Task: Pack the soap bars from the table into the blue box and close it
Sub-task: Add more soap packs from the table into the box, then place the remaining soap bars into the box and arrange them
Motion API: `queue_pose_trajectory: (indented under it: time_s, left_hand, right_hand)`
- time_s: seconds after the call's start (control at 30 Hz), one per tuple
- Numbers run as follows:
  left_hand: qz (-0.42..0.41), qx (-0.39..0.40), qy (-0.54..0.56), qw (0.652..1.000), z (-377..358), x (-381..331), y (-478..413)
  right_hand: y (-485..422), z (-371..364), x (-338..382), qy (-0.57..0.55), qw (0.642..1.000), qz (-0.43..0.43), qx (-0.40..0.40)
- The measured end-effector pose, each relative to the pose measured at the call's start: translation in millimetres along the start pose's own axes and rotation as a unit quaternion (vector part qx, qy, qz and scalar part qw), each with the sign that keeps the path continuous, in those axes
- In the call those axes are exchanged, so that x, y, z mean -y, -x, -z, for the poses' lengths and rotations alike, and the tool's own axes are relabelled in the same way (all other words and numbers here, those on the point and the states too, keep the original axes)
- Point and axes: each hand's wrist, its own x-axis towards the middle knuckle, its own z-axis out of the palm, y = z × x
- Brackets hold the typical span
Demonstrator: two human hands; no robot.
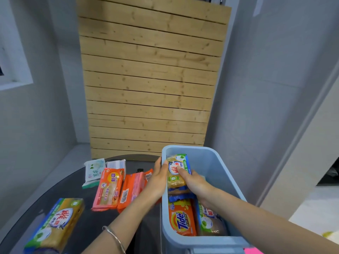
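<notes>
The blue box (218, 162) stands open at the right of the dark table. Both hands hold a yellow soap bar (176, 172) with a green-and-blue wrapper inside the box's far end. My left hand (157, 180) grips its left side over the box wall. My right hand (194, 184) presses on it from above. An orange Tide bar (181, 219) and a green-wrapped brown bar (211, 221) lie in the near end. On the table lie a pink-orange bar (108, 189), an orange bar (131, 189), a white-green bar (94, 170), a white bar (116, 164) and a large yellow bar (55, 224).
A wooden slat panel (150, 79) leans against the grey wall behind the table. The round dark table (73, 187) has its edge curving at left. A small black object (140, 170) lies behind the orange bars. A pink item (251, 251) shows at the bottom right.
</notes>
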Motion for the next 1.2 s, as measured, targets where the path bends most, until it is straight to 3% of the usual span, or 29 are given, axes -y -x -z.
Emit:
queue_pose_trajectory:
  time_s: [0.17, 0.53, 0.7, 0.8, 0.9, 1.07, 1.2]
  left_hand:
    - [0.011, -0.003, 0.01, 1.0, -2.4, 0.6, -1.6]
    - [-0.02, -0.026, -0.083, 0.996, 21.8, -16.7, 18.1]
    - [-0.012, -0.102, -0.151, 0.983, 92.0, -10.4, 27.4]
    - [0.023, -0.141, -0.155, 0.978, 131.0, 0.6, 30.5]
    - [0.063, -0.139, -0.161, 0.975, 153.5, 14.8, 35.2]
    - [0.086, -0.121, -0.153, 0.977, 158.4, 36.3, 39.0]
    - [0.122, -0.118, -0.12, 0.978, 158.5, 57.2, 35.0]
  right_hand:
    - [-9.2, -5.2, 0.4, -0.057, 0.998, -0.009, -0.03]
    - [17.4, 3.1, 19.7, 0.038, 0.999, 0.013, -0.023]
    - [58.3, -19.0, 45.8, 0.112, 0.976, 0.167, -0.078]
    - [79.1, -58.5, 63.8, 0.123, 0.959, 0.249, -0.052]
    - [76.5, -104.5, 66.9, 0.105, 0.969, 0.221, -0.026]
    - [40.2, -166.1, 31.2, -0.043, 0.995, 0.058, -0.068]
    - [20.2, -174.7, -4.9, 0.014, 0.992, 0.049, -0.116]
